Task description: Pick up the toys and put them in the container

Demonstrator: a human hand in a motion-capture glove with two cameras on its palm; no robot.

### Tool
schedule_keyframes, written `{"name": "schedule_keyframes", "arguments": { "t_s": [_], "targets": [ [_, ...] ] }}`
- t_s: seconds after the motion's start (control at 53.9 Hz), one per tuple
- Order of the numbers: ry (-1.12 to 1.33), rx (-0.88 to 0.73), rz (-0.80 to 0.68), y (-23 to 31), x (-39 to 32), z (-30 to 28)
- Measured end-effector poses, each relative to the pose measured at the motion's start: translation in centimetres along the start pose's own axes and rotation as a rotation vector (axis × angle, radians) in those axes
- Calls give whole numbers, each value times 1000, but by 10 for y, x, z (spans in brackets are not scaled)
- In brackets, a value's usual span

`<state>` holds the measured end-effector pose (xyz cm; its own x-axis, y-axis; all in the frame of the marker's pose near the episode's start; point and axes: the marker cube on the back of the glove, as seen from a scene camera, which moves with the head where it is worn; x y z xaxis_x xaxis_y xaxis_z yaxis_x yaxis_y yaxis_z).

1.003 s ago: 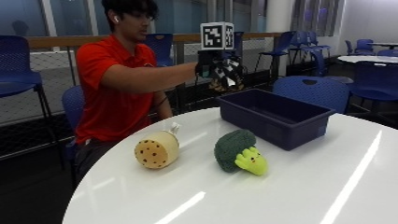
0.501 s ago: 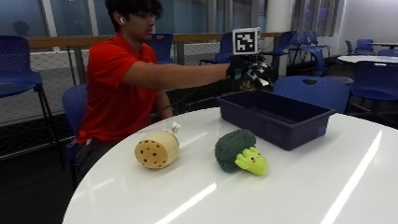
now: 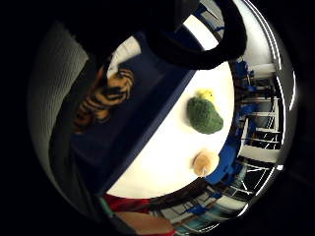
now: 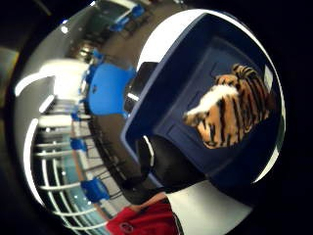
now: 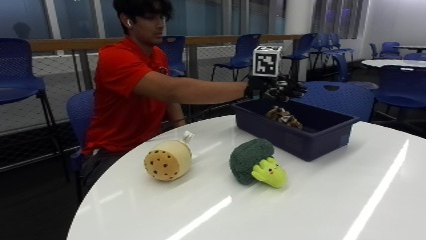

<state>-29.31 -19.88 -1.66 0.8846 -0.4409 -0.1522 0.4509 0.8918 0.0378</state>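
Gloved right hand (image 5: 276,90) over the blue container (image 5: 299,131) — tiger toy (image 5: 283,117) inside.

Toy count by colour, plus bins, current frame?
Orange-and-black striped tiger toy, in the bin: 1
Green broccoli toy, on the table: 1
Tan cookie toy, on the table: 1
Blue bin: 1
Total: 3 toys, 1 bin
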Motion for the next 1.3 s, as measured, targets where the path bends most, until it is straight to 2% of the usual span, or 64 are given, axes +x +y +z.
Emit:
{"name": "schedule_keyframes", "arguments": {
  "t_s": [0.093, 0.427, 0.835, 1.3],
  "targets": [
    [-76, -1, 61, 20, 17, -1],
    [-36, -47, 277, 106, 144, 13],
    [7, -68, 476, 213, 260, 36],
    [-84, -99, 565, 257, 305, 77]
  ]
}}
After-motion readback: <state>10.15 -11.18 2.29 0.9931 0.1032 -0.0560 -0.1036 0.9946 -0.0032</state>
